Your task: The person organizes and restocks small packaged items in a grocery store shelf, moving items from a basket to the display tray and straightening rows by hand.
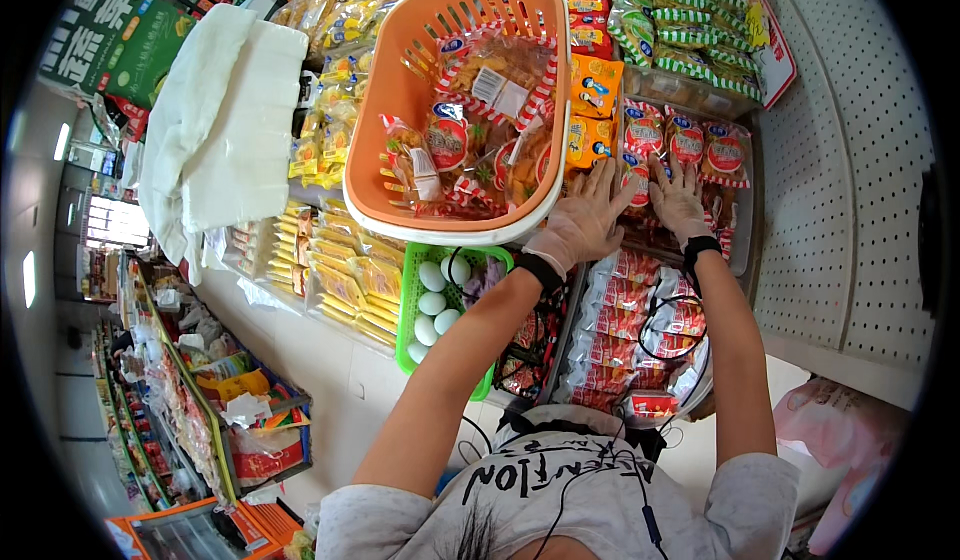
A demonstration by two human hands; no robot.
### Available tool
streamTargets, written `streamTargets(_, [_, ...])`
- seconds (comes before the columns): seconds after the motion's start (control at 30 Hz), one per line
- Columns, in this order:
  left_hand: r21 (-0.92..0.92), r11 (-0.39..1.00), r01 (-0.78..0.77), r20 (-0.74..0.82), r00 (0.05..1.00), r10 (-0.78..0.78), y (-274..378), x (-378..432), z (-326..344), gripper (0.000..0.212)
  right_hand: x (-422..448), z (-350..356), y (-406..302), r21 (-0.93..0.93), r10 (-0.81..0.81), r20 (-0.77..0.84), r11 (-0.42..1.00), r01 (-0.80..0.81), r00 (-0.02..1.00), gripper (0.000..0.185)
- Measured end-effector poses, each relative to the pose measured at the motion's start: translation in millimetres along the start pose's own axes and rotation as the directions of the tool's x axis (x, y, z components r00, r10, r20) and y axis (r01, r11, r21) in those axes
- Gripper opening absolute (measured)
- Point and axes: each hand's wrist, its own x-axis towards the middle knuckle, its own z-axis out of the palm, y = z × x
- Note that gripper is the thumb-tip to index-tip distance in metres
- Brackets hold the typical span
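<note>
My left hand (583,218), in a clear plastic glove, lies with spread fingers at the border between orange snack packs (592,140) and a clear bin of red-labelled packaged pastries (685,140). In that same bin, my right hand (681,203), gloved too, rests its spread fingers on the pastry packs. Neither hand is closed around a pack. Just left of my hands stands an orange plastic basket (361,162) with a white rim, tilted towards me and holding several bagged pastries (448,140) with red-and-white striped edges.
A green plastic basket (407,312) with pale eggs (432,303) sits below the orange one. Silver-and-red packs (611,327) lie nearest my body. Green-striped packs (679,12) fill the bin beyond. A perforated metal panel (817,147) borders the right, and white plastic bags (240,117) lie left.
</note>
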Motion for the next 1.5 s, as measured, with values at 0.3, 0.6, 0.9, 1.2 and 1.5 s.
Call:
streamTargets(0.3, [0.003, 1.000, 0.018, -0.005, 1.000, -0.018, -0.3, -0.9, 0.8, 0.081, -6.9, -36.7, -43.6, -0.159, -0.151, -0.068, 0.977, 0.139, 0.986, 0.063])
streamTargets(0.6, [-0.016, 1.000, 0.019, 0.018, 1.000, -0.019, 2.3, -1.5, -3.8, 0.082, 13.9, -48.1, -38.4, -0.049, -0.189, -0.143, 0.982, 0.184, 0.971, 0.054])
streamTargets(0.9, [0.103, 0.994, 0.036, -0.092, 0.995, -0.026, 1.5, -9.1, 5.3, 0.065, -63.4, -280.1, -180.7, 0.681, -0.681, -0.339, 0.298, 0.668, 0.649, 0.032])
streamTargets(1.2, [-0.150, 0.988, 0.045, 0.207, 0.978, -0.013, -1.5, 1.9, 1.5, 0.061, -58.5, -248.6, -296.8, 0.169, -0.797, 0.099, 0.603, 0.780, 0.595, 0.036])
streamTargets(1.5, [0.055, 0.996, 0.077, 0.033, 0.996, -0.079, 1.5, -11.5, -6.5, 0.081, -102.5, -328.9, -157.2, 0.733, -0.600, -0.250, 0.395, 0.553, 0.760, 0.035])
